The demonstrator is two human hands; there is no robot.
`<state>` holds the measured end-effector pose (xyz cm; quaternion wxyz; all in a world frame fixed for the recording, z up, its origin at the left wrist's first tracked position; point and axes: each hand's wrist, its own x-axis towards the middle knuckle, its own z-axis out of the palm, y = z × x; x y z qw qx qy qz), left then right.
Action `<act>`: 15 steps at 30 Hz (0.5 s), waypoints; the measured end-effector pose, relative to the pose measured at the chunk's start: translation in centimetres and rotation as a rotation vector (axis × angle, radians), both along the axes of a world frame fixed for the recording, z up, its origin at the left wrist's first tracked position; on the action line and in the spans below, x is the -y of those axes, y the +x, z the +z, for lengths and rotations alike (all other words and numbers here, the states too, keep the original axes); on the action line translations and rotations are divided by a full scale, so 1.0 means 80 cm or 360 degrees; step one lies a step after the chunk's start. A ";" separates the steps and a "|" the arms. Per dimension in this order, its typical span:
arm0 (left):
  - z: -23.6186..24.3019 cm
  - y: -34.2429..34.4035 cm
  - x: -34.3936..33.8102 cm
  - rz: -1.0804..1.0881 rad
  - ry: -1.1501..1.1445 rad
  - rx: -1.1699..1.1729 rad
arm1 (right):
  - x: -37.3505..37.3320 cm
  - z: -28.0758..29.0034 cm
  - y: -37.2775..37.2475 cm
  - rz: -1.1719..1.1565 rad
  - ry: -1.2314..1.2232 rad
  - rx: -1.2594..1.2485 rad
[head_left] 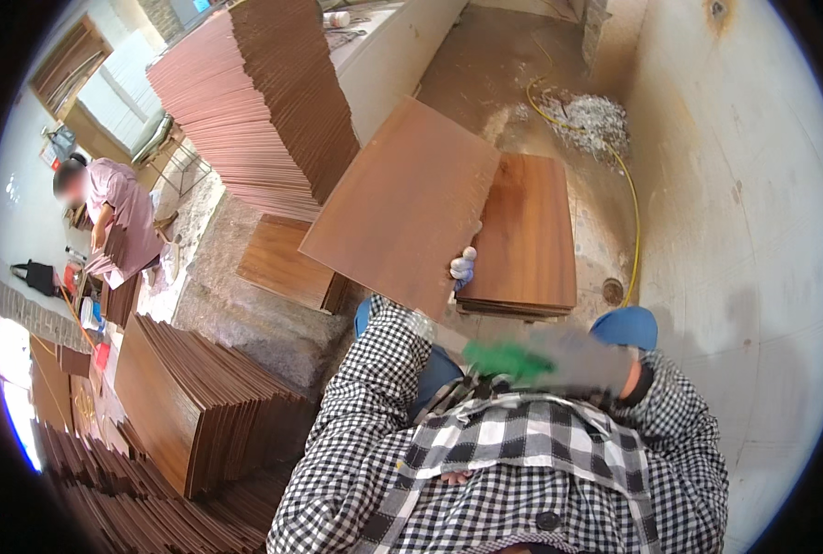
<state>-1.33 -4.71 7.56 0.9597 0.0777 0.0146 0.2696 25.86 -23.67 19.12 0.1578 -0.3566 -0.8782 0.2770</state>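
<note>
My left hand point(463, 266), in a pale glove, grips the lower right edge of a brown rectangular tile point(402, 198), its fingertips curled over the face. The tile is held tilted above the floor in front of me. At my waist, my gloved right hand point(592, 363) is smeared by motion and closed round a green-handled scraper point(513, 360). Its pale flat blade points left, towards the tile's lower corner. Just behind the raised tile, to the right, lies a low stack of wood-grain tiles point(532, 240). Another short stack point(287, 263) sits to the left.
A tall stack of tiles point(245, 111) rises at the back left. Leaning tiles point(199, 406) fill the lower left. A yellow hose point(635, 212) runs along the right wall past white debris point(587, 120). Another person point(121, 217) works at the far left.
</note>
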 end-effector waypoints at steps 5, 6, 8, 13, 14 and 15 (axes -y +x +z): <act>0.017 0.004 0.003 0.0112 0.0218 0.0034 | 0.016 -0.011 0.060 -0.0394 -0.0023 0.0303; 0.017 0.001 -0.004 0.0069 0.0200 -0.0102 | 0.034 -0.014 0.056 -0.0200 0.0010 0.0294; 0.004 0.000 -0.017 -0.0099 0.0162 0.0005 | 0.040 -0.007 0.054 -0.0301 -0.0142 0.0297; -0.002 0.001 -0.015 -0.0103 0.0377 0.0054 | -0.017 -0.024 0.102 -0.0936 -0.0088 0.0092; -0.023 -0.003 -0.021 -0.0116 0.0485 0.0078 | -0.017 -0.008 0.084 -0.0683 -0.0061 0.0157; -0.029 -0.006 -0.026 -0.0192 0.0503 0.0128 | -0.017 0.000 0.067 -0.0444 -0.0037 0.0210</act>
